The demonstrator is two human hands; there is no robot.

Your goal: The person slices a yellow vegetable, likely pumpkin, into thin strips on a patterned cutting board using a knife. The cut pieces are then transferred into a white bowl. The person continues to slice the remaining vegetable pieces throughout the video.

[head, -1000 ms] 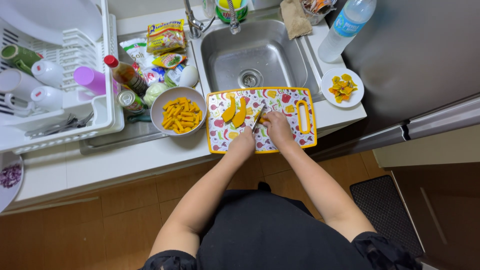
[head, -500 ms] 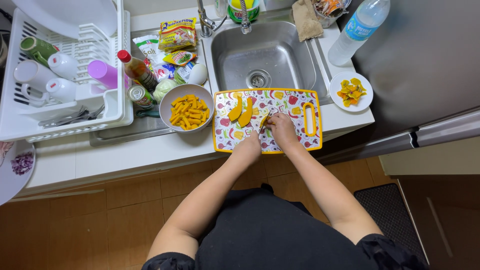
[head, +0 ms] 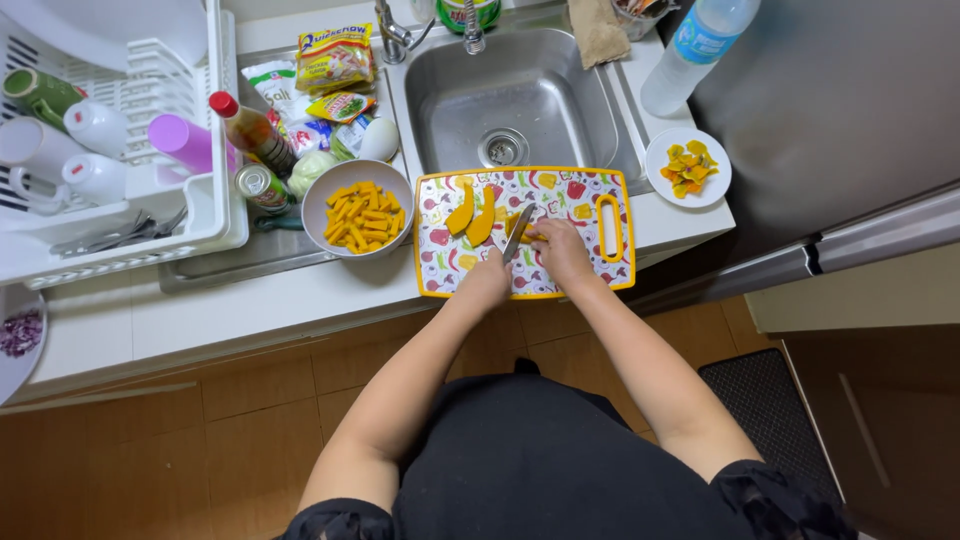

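Light is bright and even, falling from above, with soft, short shadows under the left hand (head: 487, 283) and right hand (head: 560, 250) on the cutting board (head: 610, 275). Beyond the hands, the steel sink (head: 520, 90) shows mild glare. To their right, a grey surface (head: 850, 100) carries a dull sheen. Focus is sharp around the hands; straight lines bow toward the frame edges from wide-angle distortion.

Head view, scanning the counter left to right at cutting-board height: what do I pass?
White dish rack → can → bowl of orange sticks → patterned cutting board → orange slices → knife → small white plate of peelings.
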